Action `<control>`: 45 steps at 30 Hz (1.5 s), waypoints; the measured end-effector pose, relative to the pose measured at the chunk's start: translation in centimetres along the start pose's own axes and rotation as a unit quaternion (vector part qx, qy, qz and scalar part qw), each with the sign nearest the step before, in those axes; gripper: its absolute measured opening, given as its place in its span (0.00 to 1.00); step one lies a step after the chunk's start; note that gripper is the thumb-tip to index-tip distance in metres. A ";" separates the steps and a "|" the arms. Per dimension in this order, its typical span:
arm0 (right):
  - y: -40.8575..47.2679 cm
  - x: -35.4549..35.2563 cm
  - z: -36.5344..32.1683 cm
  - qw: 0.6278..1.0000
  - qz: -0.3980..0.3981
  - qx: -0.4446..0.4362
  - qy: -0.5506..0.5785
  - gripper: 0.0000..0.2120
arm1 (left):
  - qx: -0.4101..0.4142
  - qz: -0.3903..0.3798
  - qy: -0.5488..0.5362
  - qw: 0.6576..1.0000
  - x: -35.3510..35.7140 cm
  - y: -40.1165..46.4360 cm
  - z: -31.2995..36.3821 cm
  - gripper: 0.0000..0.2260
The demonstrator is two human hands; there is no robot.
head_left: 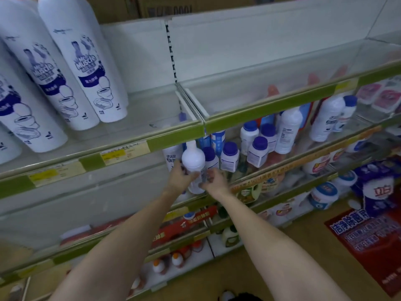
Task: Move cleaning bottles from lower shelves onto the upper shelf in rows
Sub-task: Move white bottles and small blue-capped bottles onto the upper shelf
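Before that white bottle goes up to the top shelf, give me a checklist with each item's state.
1. Left hand grips the white bottle: ok.
2. Right hand grips the same bottle: ok.
3. Bottle clear of the green shelf edge above it: not ok, its top sits right under the edge.
4. Free space on the upper shelf right of the Mr Muscle bottles: ok.
5. Blue-capped bottles beside it apart from the hands: cannot tell.
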State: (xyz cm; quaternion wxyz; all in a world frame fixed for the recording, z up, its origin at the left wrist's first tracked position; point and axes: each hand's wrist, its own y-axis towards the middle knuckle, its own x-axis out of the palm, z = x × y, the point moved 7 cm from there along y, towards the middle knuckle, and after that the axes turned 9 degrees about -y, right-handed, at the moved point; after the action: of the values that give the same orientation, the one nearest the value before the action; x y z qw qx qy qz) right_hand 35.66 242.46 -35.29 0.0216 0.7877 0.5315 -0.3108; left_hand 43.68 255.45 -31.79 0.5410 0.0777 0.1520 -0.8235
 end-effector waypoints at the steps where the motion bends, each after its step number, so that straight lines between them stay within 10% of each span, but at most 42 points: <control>1: 0.7 0.2 0.1 1.000 -0.011 -0.009 -0.007 0.25 | -0.001 0.007 -0.009 1.000 0.2 0.4 -0.2 0.33; 16: 4.4 3.0 1.8 0.996 0.007 -0.085 0.039 0.47 | 0.011 0.103 -0.105 0.989 1.0 1.4 -1.6 0.39; 24: 5.7 2.9 1.4 0.996 -0.021 -0.083 -0.023 0.43 | -0.022 0.113 -0.217 0.969 1.7 1.1 -2.3 0.36; 31: 3.1 2.2 0.6 0.990 -0.020 -0.137 0.015 0.45 | -0.118 0.162 -0.405 0.892 0.9 -1.4 -2.3 0.20; 39: 0.4 3.9 2.9 0.944 -0.319 -0.078 0.013 0.51 | -0.175 0.121 -0.467 0.858 1.5 -4.7 -4.6 0.18; 45: -1.9 4.7 4.7 0.932 -0.354 -0.041 0.060 0.23 | -0.223 0.065 -0.501 0.834 2.8 -5.8 -7.5 0.37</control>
State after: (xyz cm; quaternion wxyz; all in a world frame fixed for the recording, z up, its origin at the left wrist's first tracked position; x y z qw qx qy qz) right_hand 32.97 245.49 -40.88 -0.0895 0.5637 0.7887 -0.2283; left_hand 36.97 257.65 -38.72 0.5984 -0.4583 0.0344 -0.6563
